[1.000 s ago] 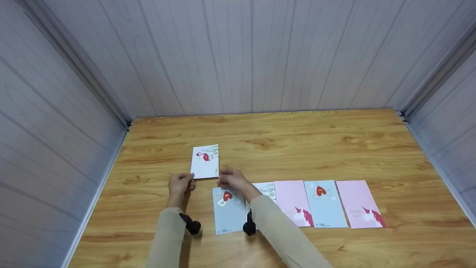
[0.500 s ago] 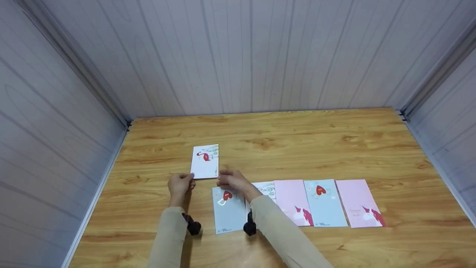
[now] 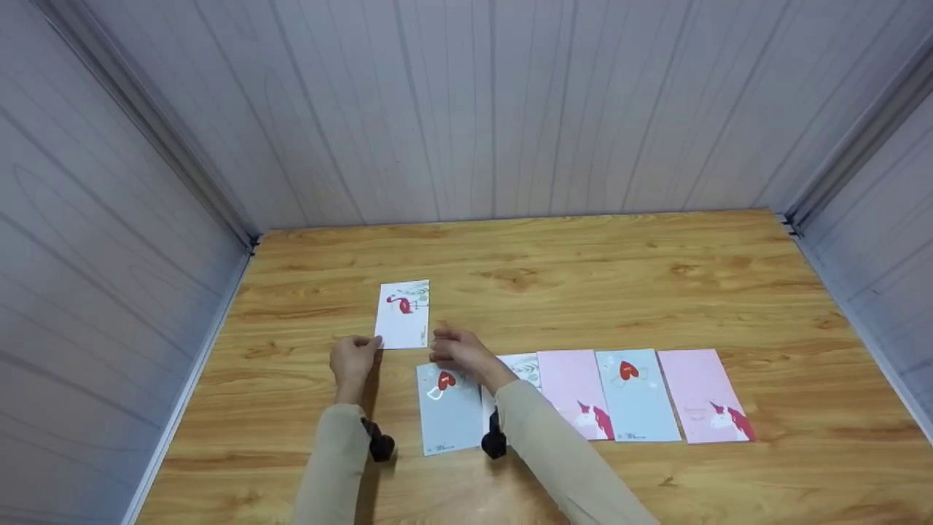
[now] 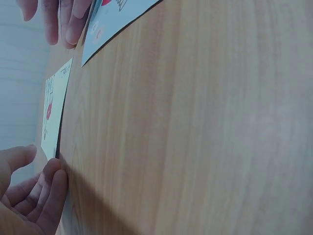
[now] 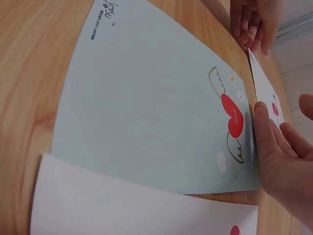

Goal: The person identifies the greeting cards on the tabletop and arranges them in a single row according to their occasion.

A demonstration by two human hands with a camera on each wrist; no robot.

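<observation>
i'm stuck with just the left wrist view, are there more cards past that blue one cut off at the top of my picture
Observer: Yes, the head view shows four more to the right of that blue card: a white card, a pink card, a second blue card and another pink card.

Operator: is the white one fully in sight

Observer: No, in the head view the right sleeve crosses it and hides much of it.

Operator: and the left hand by the flamingo card, anything worn at its wrist

Observer: Yes, the head view shows a black device at the cuff.
</observation>
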